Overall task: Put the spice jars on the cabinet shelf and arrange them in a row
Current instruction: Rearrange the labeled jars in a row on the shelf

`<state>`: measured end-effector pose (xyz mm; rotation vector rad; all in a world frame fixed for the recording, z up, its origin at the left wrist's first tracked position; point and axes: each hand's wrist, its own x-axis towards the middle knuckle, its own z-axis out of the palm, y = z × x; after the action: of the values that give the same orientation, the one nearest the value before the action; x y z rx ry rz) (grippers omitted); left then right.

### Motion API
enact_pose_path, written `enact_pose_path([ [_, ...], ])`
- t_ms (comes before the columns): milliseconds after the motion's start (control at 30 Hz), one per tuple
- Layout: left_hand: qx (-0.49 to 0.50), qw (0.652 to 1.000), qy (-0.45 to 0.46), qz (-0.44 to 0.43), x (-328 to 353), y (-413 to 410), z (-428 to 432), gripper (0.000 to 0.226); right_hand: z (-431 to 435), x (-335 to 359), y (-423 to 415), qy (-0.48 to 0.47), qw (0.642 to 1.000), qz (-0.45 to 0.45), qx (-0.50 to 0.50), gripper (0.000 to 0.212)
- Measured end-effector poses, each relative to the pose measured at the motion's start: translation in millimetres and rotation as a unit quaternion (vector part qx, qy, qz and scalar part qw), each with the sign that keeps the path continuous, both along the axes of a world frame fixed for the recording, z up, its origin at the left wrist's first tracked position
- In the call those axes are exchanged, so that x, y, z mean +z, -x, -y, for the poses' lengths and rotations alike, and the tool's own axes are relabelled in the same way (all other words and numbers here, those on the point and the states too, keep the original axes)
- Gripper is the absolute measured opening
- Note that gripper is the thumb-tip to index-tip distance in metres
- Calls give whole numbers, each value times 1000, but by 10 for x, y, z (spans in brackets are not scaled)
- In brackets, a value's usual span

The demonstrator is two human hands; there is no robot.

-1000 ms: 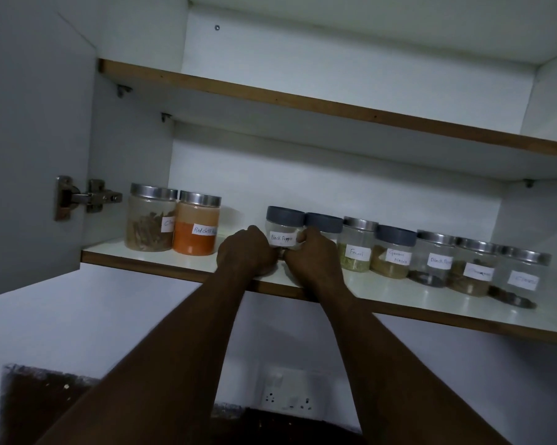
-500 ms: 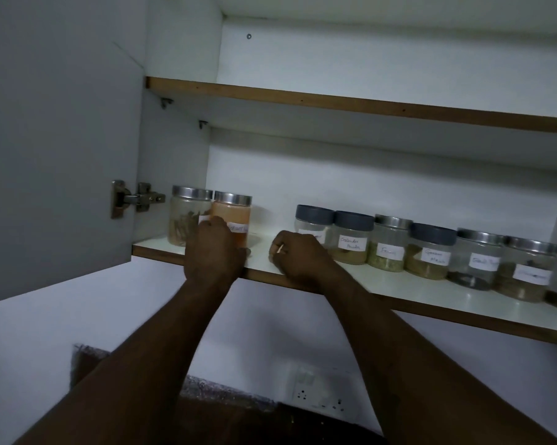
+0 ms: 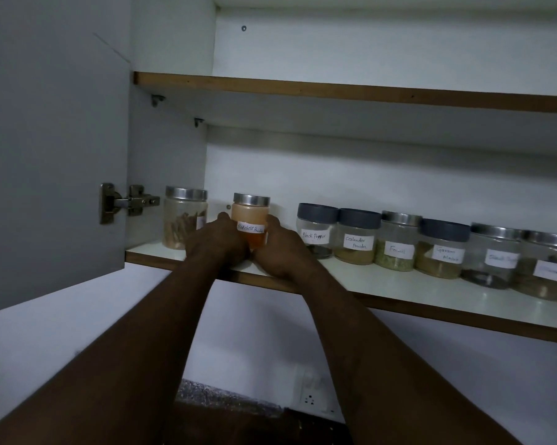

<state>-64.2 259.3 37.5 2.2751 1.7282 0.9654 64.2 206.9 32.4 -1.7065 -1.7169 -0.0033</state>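
An orange red chilli powder jar with a steel lid stands on the white cabinet shelf. My left hand grips its left side and my right hand grips its right side. To its left stands a steel-lidded jar of brown sticks, with a gap between them. To its right runs a row of labelled jars, starting with black pepper, then coriander powder, fennel, garam masala and two more steel-lidded jars toward the right edge.
The cabinet door stands open on the left, held by a metal hinge. An upper shelf spans above. A wall socket sits on the wall below the cabinet.
Both hands left the black pepper jar and moved left. They now hold the chilli powder jar, which has shifted right, away from the jar of sticks. The camera view swung left.
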Motion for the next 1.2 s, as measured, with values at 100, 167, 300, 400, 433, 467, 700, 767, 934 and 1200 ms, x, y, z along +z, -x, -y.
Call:
enact_pose_path([
  [100,-29,999,16,-1,37,-95,-76,63,-43,-17,-33,-1,999,-7,-33,77],
  [167,-54,998,39,2,67,-144,-113,61,-59,-29,-43,-4,999,-12,-46,79],
  [300,-90,995,53,-3,101,-216,-191,61,-69,-58,-38,-12,997,-3,-75,83],
  [400,-114,991,63,-11,97,-251,-248,68,-61,-66,-42,-22,995,-9,-92,85],
  [433,-120,991,62,-15,98,-255,-263,69,-57,-70,-44,-24,995,-10,-95,85],
  [467,-127,990,59,-20,99,-258,-276,69,-52,-70,-47,-26,995,-11,-97,85],
  [700,-156,984,22,-80,92,-243,-289,58,1,-55,-21,-22,994,-5,-107,86],
  [767,-157,984,21,-82,96,-246,-284,57,24,-55,-13,-25,994,-8,-110,84],
  [934,-160,981,9,-108,80,-242,-271,50,83,-49,-5,-36,993,-4,-116,83],
  [1200,-127,989,-45,-57,10,-234,-262,48,182,-45,41,-54,991,23,-121,79],
])
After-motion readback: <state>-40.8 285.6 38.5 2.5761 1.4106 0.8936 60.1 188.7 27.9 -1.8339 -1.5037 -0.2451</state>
